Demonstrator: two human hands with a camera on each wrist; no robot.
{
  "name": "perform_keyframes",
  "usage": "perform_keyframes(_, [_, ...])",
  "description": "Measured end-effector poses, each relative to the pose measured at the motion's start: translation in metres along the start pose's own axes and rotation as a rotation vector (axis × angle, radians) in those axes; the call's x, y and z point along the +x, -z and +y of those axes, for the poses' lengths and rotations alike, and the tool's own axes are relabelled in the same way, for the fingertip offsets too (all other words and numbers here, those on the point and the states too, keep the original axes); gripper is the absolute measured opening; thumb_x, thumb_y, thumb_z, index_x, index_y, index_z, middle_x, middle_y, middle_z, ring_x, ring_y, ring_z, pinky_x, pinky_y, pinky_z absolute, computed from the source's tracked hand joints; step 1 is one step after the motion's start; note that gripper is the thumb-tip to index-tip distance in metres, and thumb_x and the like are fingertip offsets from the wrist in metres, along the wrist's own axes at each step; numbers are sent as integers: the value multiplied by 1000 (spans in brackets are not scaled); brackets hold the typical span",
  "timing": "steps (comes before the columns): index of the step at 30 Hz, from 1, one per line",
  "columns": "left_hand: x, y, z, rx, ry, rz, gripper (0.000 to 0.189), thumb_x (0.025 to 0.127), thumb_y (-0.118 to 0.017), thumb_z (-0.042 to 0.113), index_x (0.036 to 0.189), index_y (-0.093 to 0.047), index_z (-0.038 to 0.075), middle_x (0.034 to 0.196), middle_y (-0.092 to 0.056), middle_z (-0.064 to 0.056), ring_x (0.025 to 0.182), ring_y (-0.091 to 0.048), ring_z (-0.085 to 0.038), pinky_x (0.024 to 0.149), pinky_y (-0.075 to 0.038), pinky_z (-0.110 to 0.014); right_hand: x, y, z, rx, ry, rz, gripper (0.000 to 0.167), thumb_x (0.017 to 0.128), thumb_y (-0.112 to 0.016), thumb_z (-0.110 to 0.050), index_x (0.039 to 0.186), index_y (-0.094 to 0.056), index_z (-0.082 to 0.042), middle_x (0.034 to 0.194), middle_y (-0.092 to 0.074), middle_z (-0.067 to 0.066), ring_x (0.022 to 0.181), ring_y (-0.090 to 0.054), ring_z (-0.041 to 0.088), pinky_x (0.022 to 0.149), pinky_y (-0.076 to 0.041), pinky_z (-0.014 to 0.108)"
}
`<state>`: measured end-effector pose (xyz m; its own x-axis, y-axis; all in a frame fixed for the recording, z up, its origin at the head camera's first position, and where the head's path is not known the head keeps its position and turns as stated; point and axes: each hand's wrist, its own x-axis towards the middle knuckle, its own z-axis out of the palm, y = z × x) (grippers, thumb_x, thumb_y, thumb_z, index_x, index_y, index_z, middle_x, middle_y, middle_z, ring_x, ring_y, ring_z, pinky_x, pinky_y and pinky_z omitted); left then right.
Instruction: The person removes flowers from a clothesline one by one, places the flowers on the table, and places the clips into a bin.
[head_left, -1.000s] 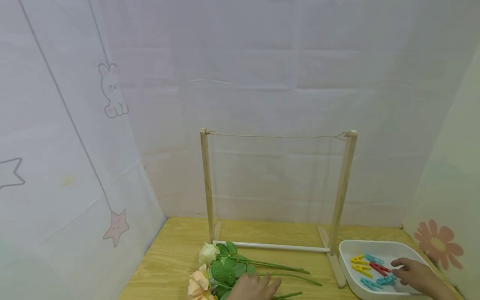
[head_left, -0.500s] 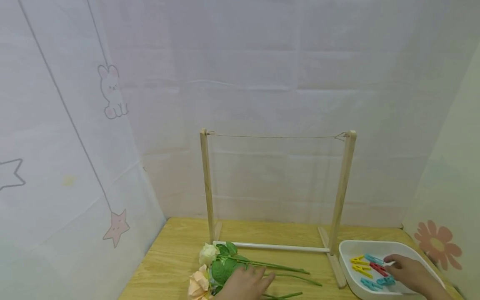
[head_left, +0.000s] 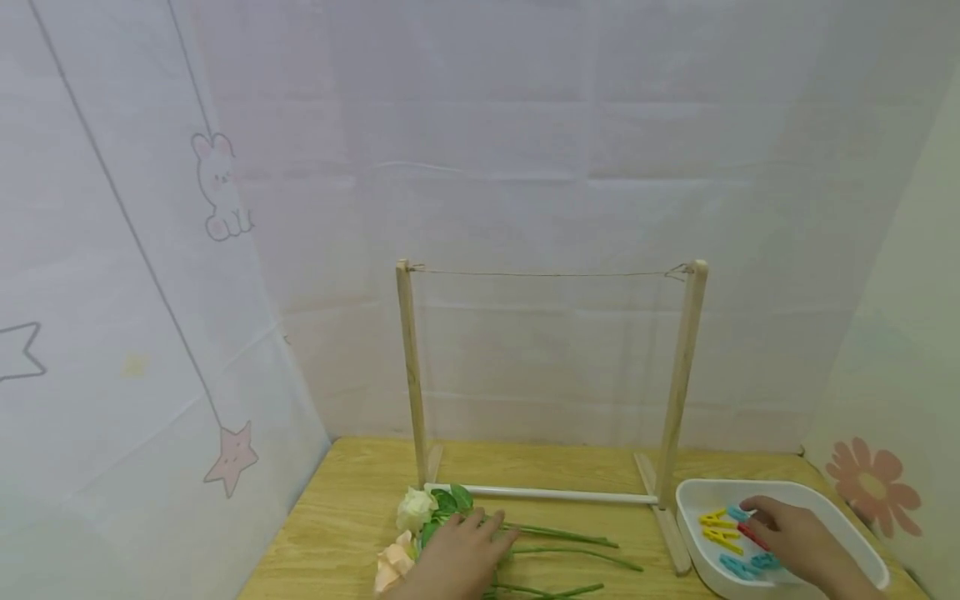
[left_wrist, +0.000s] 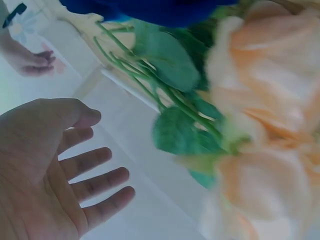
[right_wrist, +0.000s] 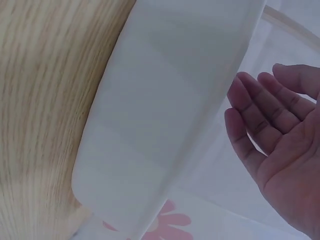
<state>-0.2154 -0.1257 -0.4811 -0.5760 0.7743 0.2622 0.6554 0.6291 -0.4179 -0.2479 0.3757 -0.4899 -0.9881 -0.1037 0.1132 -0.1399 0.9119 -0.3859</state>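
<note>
My left hand (head_left: 459,554) hovers over the artificial roses on the table, palm down, its fingers spread a little and holding nothing. Beneath it lie a white rose (head_left: 416,508) and a peach rose (head_left: 393,565), their green stems (head_left: 577,560) pointing right. The left wrist view adds a blue bloom (left_wrist: 175,11) and blurred peach petals (left_wrist: 270,190). Over the white tray (right_wrist: 150,100) hangs my right hand (head_left: 798,537), fingers slightly bent and empty. Below it are yellow clothespins (head_left: 722,537), blue clothespins (head_left: 738,568) and a red clothespin (head_left: 752,535), partly hidden by the hand.
Behind the flowers stands a wooden frame (head_left: 681,383) with a thin string (head_left: 540,274) tied between its posts. A white bar (head_left: 543,494) joins the posts low down. The wooden table (head_left: 337,492) meets cloth walls at the back and sides.
My left hand has moved left and slightly up over the roses, covering more leaves. My right hand has moved left across the tray, nearer the red clothespin. The clothespins stay where they were.
</note>
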Motion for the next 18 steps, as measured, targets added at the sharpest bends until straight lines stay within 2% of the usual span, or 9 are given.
perform_keyframes(6, [-16,-5,-19,-42,28,-5,59,84,-82,36,137,-61,24,131,-65,2,110,-65,-15,77,-60,-30,1,-3,-9,-27,24,-13,32,92,-73,-23,117,-69,-3,94,-72,-1,81,-65,16,72,-57,42])
perform_keyframes(12, [-30,-9,-36,-99,79,97,46,89,-77,26,133,-63,24,125,-66,4,108,-64,-16,75,-58,-30,-4,0,-16,-30,60,-2,33,93,-72,-19,122,-68,-3,110,-72,6,84,-67,15,71,-58,36])
perform_keyframes(16, [-39,-12,-43,-98,106,143,46,88,-79,27,132,-64,24,123,-66,4,107,-64,-16,75,-58,-31,-10,0,-19,-44,89,14,34,95,-70,-19,124,-66,-2,117,-70,11,90,-68,20,74,-58,40])
perform_keyframes(18, [-44,-14,-47,-102,120,154,47,87,-80,26,132,-65,23,124,-66,2,107,-64,-17,74,-59,-32,-13,-2,-21,-76,113,50,34,94,-71,-19,124,-67,-3,117,-70,11,93,-68,24,77,-58,44])
